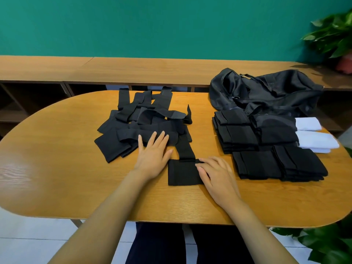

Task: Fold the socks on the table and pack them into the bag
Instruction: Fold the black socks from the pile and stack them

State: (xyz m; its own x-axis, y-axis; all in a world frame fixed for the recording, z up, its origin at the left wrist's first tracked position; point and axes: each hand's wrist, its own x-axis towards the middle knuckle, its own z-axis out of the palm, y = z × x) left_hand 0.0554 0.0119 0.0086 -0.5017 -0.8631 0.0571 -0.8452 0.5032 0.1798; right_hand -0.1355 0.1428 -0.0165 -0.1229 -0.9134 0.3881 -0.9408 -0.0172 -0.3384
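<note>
Folding black socks at a wooden table (pixel 57 168)
Left hand (pixel 152 151) flat, fingers straight and spread, pressing the near edge of the loose sock pile (pixel 144 119); right hand (pixel 215 174) close beside it, fingers relaxed, not gripping, resting on the right end of a half-folded sock (pixel 181 174). Folded stacks (pixel 257 164) to the right, black bag (pixel 266 92) just beyond them

Folded sock (pixel 182 174) partly under right hand (pixel 217 176)

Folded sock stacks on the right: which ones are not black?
The two white folded socks at the far right; all the folded stacks beside them are black.
</note>
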